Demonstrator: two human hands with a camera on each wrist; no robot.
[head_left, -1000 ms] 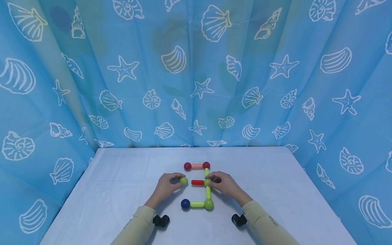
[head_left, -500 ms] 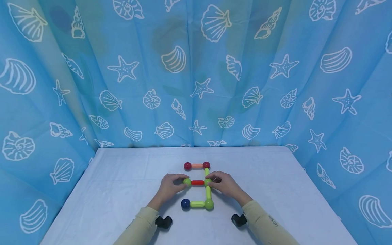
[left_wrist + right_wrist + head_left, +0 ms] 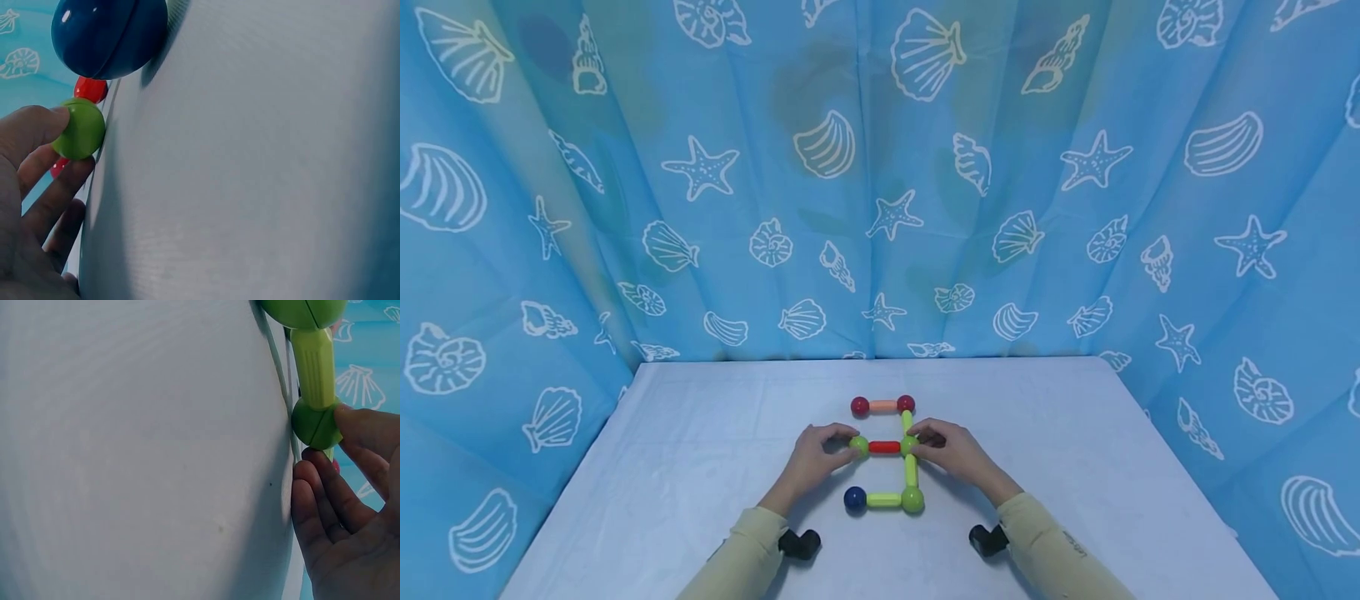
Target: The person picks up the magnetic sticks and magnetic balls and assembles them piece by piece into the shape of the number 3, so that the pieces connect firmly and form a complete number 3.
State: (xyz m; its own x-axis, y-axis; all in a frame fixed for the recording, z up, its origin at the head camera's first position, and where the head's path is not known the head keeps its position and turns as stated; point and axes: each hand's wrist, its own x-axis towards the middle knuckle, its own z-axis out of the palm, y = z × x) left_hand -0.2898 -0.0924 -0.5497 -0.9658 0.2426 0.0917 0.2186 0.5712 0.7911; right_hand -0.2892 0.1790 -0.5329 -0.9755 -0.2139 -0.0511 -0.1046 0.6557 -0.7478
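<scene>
My left hand (image 3: 817, 457) pinches a green ball (image 3: 80, 130) between thumb and fingers, at the left end of a red rod (image 3: 884, 447). At that rod's other end my right hand (image 3: 953, 450) grips a second green ball (image 3: 315, 425). Yellow-green rods run from this ball, a far one (image 3: 907, 419) to a dark red ball (image 3: 906, 404) and a near one (image 3: 912, 472) to another green ball (image 3: 913, 500). An orange rod (image 3: 883, 406) ties the far ball to a second red ball (image 3: 860, 407). The nearest rod (image 3: 883, 500) ends at a dark blue ball (image 3: 109, 37).
All the pieces lie on a white-covered table (image 3: 737, 400). A blue curtain (image 3: 865, 208) printed with shells and starfish surrounds it. Black wrist devices (image 3: 800, 544) sit by both sleeves.
My left hand has moved a little to the right, bringing its green ball from apart to touching the red rod's left end. My right hand has kept its place.
</scene>
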